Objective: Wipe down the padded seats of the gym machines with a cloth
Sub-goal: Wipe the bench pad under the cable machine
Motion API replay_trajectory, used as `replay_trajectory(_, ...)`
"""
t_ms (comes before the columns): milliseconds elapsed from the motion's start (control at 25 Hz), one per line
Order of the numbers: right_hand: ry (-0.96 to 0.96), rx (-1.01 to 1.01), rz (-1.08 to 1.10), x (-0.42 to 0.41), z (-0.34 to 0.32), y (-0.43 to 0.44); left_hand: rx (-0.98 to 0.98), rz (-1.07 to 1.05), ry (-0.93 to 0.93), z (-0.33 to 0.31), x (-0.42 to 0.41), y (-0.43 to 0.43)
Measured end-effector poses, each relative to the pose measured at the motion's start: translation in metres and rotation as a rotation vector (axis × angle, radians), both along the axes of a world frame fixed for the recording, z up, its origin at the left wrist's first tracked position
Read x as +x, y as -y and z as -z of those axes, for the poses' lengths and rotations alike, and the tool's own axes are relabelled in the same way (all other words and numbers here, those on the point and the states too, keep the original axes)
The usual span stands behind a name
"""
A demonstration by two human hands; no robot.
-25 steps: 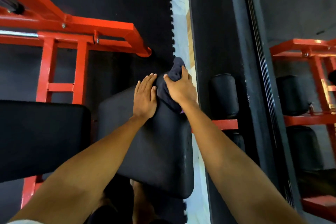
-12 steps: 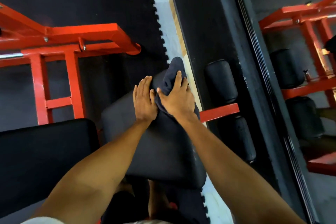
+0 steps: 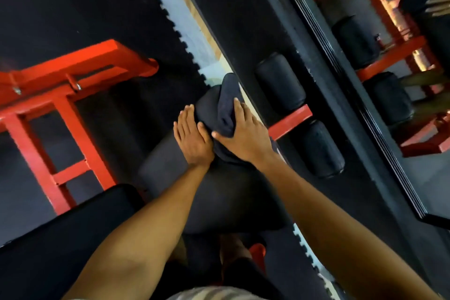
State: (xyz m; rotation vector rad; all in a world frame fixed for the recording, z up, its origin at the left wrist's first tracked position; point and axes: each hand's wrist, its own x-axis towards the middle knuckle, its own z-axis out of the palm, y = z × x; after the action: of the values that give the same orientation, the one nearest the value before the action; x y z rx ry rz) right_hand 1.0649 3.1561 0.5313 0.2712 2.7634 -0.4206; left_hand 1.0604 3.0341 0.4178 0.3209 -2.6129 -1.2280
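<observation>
Gym, black floor mat [image 3: 73,7], red frame [image 3: 80,66] left of seat [image 3: 231,197]. L hand [image 3: 192,139] flat on seat's far end, fingers [image 3: 185,117] straight. R hand [image 3: 243,136] beside it grips cloth [image 3: 227,109] there. Step: wiping far end. Next, prob: drag cloth to seat's near end.

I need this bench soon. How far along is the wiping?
Done: nothing confirmable; no pad looks wiped. In hand: the right hand grips the cloth on the far end of the seat pad, left hand flat beside it. Left: this pad's near part and the long pad alongside.
</observation>
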Motion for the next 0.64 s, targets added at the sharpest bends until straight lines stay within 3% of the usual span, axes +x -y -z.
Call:
replay_trajectory(120, -0.046, 0.094, -0.018, 0.067, 0.001, -0.009, 0.024, 0.0, 0.061, -0.001, 0.007, -0.001)
replay_trajectory(240, 0.029, 0.091, 0.059, 0.068, -0.003, -0.007, 0.069, 0.009, 0.078, -0.005, 0.003, -0.003)
replay_trajectory(520, 0.368, -0.446, 0.443, -0.027, 0.001, -0.035, 0.003, 0.002, 0.044, -0.001, 0.003, -0.001)
replay_trajectory(640, 0.318, -0.306, 0.372, -0.004, -0.003, -0.027, 0.011, 0.018, 0.046, -0.002, 0.005, -0.002)
